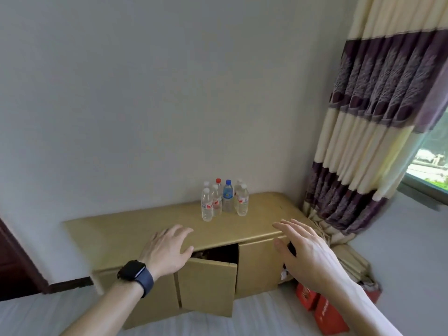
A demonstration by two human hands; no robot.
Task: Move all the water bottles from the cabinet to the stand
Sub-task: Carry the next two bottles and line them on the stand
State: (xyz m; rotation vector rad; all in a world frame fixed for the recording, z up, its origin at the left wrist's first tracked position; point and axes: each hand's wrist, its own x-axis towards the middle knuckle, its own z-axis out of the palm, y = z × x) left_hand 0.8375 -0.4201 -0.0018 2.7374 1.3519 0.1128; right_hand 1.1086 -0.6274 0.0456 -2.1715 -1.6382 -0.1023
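Note:
Several clear water bottles [224, 201] stand upright in a cluster on the yellow cabinet top [135, 229], close to the wall; one has a red cap [218, 181], one a blue cap [228, 182], the others white caps. My left hand [167, 249], with a dark watch on the wrist, rests open at the cabinet's front edge, short of the bottles. My right hand [304, 248] hovers open over the cabinet's right end, fingers spread, holding nothing. Below the left hand a cabinet door [207, 284] hangs ajar over a dark interior.
A striped purple and cream curtain [373, 132] hangs at the right beside a window. Red boxes [322, 309] sit on the floor by the cabinet's right side. White bedding [261, 318] lies in front. A dark wooden frame [14, 260] is at the left.

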